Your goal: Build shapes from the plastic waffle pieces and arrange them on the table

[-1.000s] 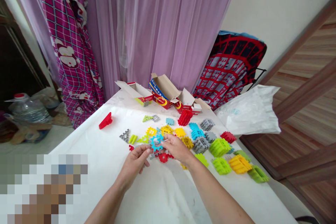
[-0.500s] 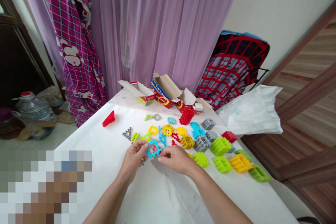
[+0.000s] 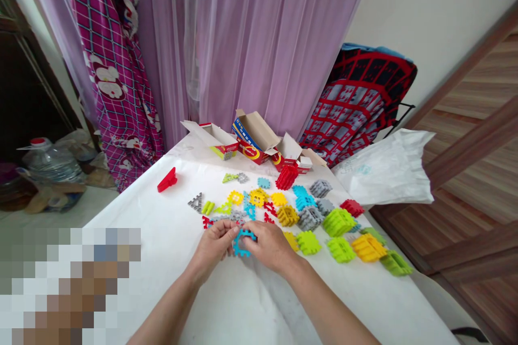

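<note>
Between my hands is a blue toothed building piece (image 3: 243,252), shaped like an open frame. My left hand (image 3: 215,241) grips its left side with thumb and fingers closed. My right hand (image 3: 267,242) closes on its right side, and part of the piece is hidden behind the fingers. Just beyond lie grey and red toothed pieces (image 3: 207,222), partly covered by my left hand. A yellow square piece (image 3: 290,241) and a lime square piece (image 3: 309,243) lie beside my right hand.
Stacks of lime (image 3: 339,223), yellow (image 3: 369,248) and grey pieces (image 3: 311,218) stand to the right. Opened boxes (image 3: 253,140) line the back edge. A red triangular piece (image 3: 167,180) lies at the left, and a white plastic bag (image 3: 384,172) sits at the right edge.
Both hands have drawn closer together and the blue piece has come slightly nearer to me and turned. Grey and red pieces behind my left hand now show more.
</note>
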{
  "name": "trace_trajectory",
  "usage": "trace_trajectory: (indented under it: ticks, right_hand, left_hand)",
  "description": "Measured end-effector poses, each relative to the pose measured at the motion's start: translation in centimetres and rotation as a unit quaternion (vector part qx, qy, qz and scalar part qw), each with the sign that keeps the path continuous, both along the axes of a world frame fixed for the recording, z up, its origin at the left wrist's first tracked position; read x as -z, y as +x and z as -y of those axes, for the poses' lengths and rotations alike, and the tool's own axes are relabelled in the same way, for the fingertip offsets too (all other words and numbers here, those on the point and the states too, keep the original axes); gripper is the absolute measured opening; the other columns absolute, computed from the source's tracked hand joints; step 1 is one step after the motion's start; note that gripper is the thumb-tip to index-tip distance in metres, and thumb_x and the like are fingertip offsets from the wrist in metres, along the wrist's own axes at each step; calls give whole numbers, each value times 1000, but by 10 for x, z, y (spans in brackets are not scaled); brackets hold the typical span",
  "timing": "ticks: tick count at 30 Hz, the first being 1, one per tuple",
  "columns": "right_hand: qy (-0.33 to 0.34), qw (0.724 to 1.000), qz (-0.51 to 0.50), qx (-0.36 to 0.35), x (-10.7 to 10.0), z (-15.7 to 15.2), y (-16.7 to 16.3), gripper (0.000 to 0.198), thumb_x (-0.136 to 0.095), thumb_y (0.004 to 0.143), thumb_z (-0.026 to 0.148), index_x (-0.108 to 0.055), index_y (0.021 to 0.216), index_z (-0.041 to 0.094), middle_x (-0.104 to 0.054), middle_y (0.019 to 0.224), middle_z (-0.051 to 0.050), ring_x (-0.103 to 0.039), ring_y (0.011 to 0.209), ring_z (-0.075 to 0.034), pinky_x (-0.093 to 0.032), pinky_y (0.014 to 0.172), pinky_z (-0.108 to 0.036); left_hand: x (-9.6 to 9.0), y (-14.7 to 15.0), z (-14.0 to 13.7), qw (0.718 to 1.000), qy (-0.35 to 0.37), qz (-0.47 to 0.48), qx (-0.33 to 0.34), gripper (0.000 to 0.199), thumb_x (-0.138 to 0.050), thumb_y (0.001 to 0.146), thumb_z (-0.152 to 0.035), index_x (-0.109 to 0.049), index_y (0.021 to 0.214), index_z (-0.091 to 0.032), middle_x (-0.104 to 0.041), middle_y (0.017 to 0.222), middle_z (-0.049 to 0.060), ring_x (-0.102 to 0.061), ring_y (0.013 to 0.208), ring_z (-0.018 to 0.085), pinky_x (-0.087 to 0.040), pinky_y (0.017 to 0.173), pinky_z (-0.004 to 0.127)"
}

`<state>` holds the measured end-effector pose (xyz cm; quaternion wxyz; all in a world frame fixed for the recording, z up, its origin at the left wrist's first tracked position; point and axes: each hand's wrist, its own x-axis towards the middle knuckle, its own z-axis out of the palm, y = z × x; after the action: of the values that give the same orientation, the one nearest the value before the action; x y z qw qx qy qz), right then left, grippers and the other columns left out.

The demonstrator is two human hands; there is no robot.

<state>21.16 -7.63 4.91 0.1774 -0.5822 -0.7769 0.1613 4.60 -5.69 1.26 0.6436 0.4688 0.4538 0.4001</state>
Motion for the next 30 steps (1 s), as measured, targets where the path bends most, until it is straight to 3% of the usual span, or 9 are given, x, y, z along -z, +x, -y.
trace_trajectory:
  ticks: [3,6,9,11,14,16,19,22,30]
  right_hand:
    - [-16,992,-102,76,14,-3,0,15,-54,80,21,-68,85,24,-72,82,0,-65,77,-18,-45,70,-26]
    - [-27,954,-250,162,30,-8,0,13,-55,78,31,-65,82,23,-67,68,2,-60,62,-17,-46,61,-26]
    - [-15,920,-339,197,44,-11,-1,18,-56,76,40,-61,76,23,-57,57,4,-51,53,-15,-43,53,-26]
    - [-4,917,-344,203,50,-9,-2,20,-59,75,42,-61,73,23,-56,57,3,-50,54,-15,-42,53,-27]
    - [-4,937,-297,186,49,-3,0,22,-61,76,43,-63,72,22,-59,60,2,-53,58,-16,-44,57,-27]
    - [-13,953,-259,156,41,3,6,22,-62,78,42,-68,85,21,-66,72,-1,-59,65,-17,-48,63,-29]
    - [-3,981,-171,88,20,9,18,47,-68,77,35,-62,122,24,-69,111,-6,-65,95,-22,-51,86,-35]
    - [27,999,-40,-11,-2,11,27,62,-70,77,30,-52,137,27,-58,134,-9,-54,123,-26,-43,104,-40]
    - [62,983,143,-93,-19,12,19,41,-73,76,28,-62,115,25,-61,120,-8,-57,110,-26,-46,92,-38]
  left_hand:
    - [1,1,0,1000,7,-11,-3,53,-68,65,-68,-59,86,-20,-53,53,-8,-43,38,6,-21,36,18]
    - [4,2,1,1000,8,-19,10,53,-71,63,-64,-61,92,-21,-58,59,-7,-47,40,6,-24,34,18]
    - [9,6,2,999,6,-27,28,53,-75,58,-62,-62,89,-21,-61,63,-6,-47,38,6,-25,33,18]
    - [10,8,3,999,6,-32,31,52,-74,58,-64,-61,84,-21,-59,59,-7,-45,36,5,-24,34,18]
    - [10,8,3,999,6,-40,28,51,-69,61,-68,-60,80,-21,-51,49,-9,-39,34,5,-23,34,19]
    - [7,5,2,999,4,-45,26,50,-67,62,-69,-59,78,-21,-48,45,-10,-35,32,5,-20,35,19]
    - [4,2,2,999,3,-50,21,48,-66,65,-67,-58,77,-21,-45,42,-11,-31,32,5,-18,35,19]
    - [3,1,3,998,6,-50,24,46,-66,65,-66,-59,76,-21,-44,42,-11,-32,33,5,-18,36,19]
    - [6,8,6,998,31,-40,43,52,-71,58,-69,-60,72,-20,-53,52,-7,-38,36,5,-25,36,19]
